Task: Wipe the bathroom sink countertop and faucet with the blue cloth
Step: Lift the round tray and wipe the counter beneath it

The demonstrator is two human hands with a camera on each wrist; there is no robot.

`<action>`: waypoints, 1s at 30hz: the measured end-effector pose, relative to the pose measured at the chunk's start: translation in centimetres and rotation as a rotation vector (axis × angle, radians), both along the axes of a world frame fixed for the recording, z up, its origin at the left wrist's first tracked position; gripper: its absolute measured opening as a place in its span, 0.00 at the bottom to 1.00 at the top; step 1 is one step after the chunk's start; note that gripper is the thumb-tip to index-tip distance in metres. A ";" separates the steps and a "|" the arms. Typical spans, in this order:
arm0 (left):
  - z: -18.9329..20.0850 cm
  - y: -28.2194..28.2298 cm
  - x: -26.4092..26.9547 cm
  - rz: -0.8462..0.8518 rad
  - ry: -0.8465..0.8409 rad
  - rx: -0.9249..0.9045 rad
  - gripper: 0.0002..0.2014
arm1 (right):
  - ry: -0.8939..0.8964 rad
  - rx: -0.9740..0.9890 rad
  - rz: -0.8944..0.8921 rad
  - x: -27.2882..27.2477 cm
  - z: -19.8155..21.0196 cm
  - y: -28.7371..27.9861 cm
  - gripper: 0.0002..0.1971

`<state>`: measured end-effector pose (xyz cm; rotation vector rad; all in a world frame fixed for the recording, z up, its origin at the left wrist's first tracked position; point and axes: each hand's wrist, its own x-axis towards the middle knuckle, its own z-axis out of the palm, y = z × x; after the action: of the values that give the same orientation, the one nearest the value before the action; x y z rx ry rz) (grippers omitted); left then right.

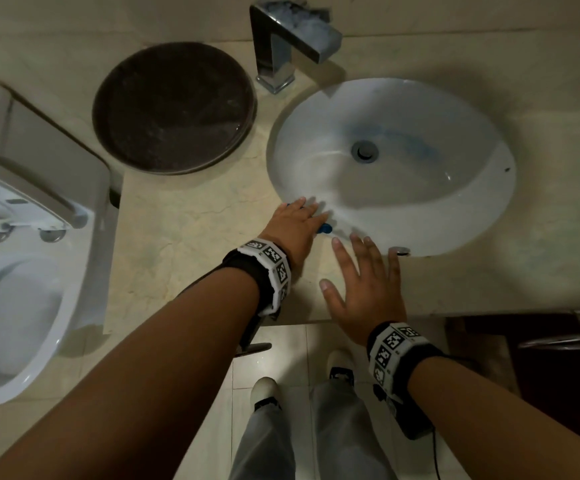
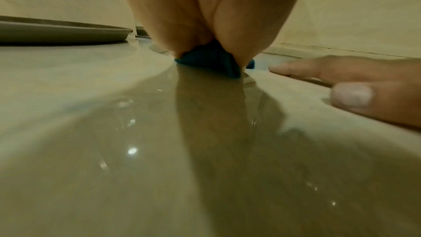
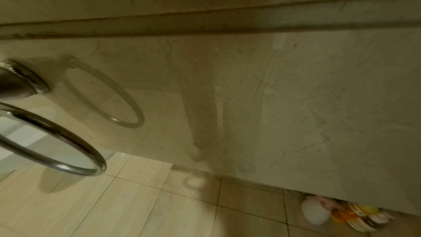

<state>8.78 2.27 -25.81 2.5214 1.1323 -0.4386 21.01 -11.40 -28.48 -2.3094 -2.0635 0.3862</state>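
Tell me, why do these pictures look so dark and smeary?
Head view: dim room, the left hand blurred on the cloth, shadows round the sink. Left wrist view: the wet countertop glints and mirrors the hand. Right wrist view: soft, blurred, with a bent-looking towel ring.

Countertop (image 1: 191, 216): glossy veined beige stone. Sink (image 1: 454, 216): smooth glazed white ceramic. Faucet (image 1: 274, 46): polished chrome. Blue cloth (image 2: 212, 59): soft fabric.
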 end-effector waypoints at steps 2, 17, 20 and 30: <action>0.6 1.0 0.0 -0.004 -0.050 -0.010 0.23 | 0.019 -0.005 -0.001 0.0 0.1 0.1 0.35; 12.0 1.4 -5.4 0.450 -0.670 -0.201 0.16 | 0.673 -0.007 -0.063 -2.0 12.9 7.3 0.40; 14.0 0.7 -6.2 0.463 -0.758 -0.247 0.15 | 0.797 0.065 -0.091 -4.1 14.7 8.7 0.39; 17.0 2.7 -8.4 0.547 -0.725 -0.117 0.12 | 0.606 0.115 -0.060 -2.8 17.0 12.7 0.12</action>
<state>0.39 4.94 -8.77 1.8748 1.3350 0.4971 18.21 1.26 -11.50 -1.8669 -1.6635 0.8175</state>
